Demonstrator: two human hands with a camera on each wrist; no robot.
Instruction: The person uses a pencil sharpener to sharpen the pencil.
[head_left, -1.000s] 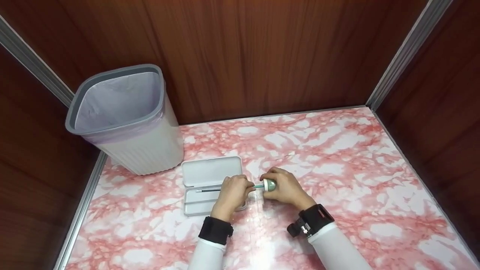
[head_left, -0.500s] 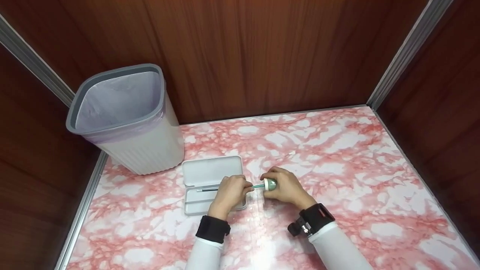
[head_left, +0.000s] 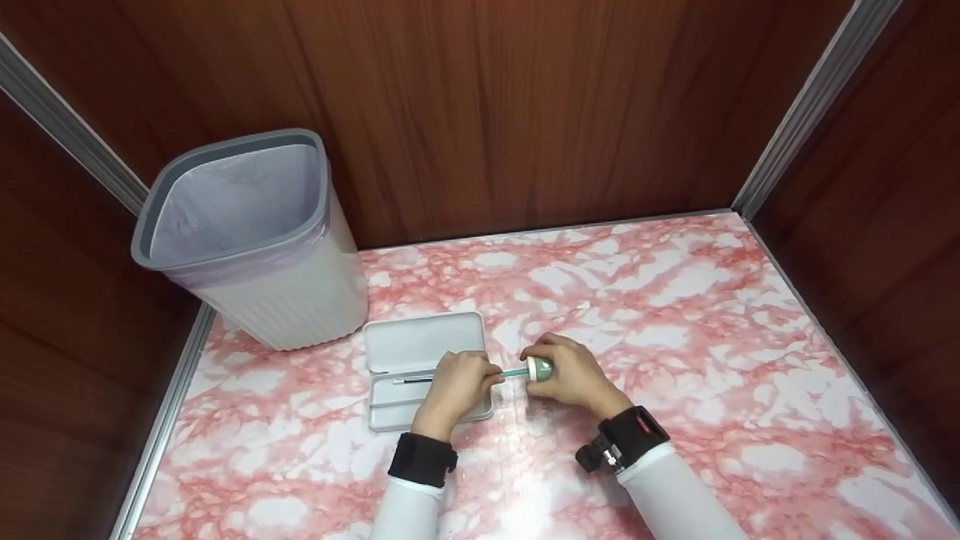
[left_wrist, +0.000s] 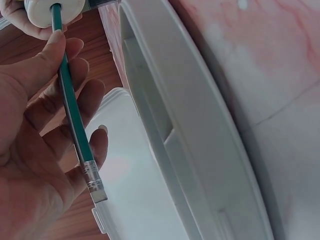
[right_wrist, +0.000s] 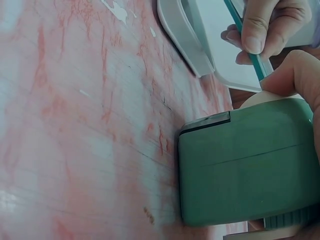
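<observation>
My left hand (head_left: 456, 386) pinches a green pencil (left_wrist: 71, 107) between thumb and fingers. Its eraser end, with a silvery ferrule, points back under the palm in the left wrist view. The pencil's other end runs into the pale front of a green pencil sharpener (right_wrist: 250, 160), so its tip is hidden. My right hand (head_left: 571, 373) grips that sharpener from the right, fingers behind and thumb in front. An open white pencil case (head_left: 424, 343) lies beneath and left of my left hand. Inside its upper compartment is a thin dark pencil or pen (head_left: 412, 380), partly covered by the hand.
A tall white waste bin (head_left: 300, 292) with a grey rim and lilac liner stands at the back left. The red-and-white marbled table (head_left: 675, 330) is bordered by brown wood-grain panels (head_left: 525, 112) at the back and sides.
My left hand has shifted slightly left, and a little more pencil shows between the hands. The right hand and sharpener have stayed nearly in place.
</observation>
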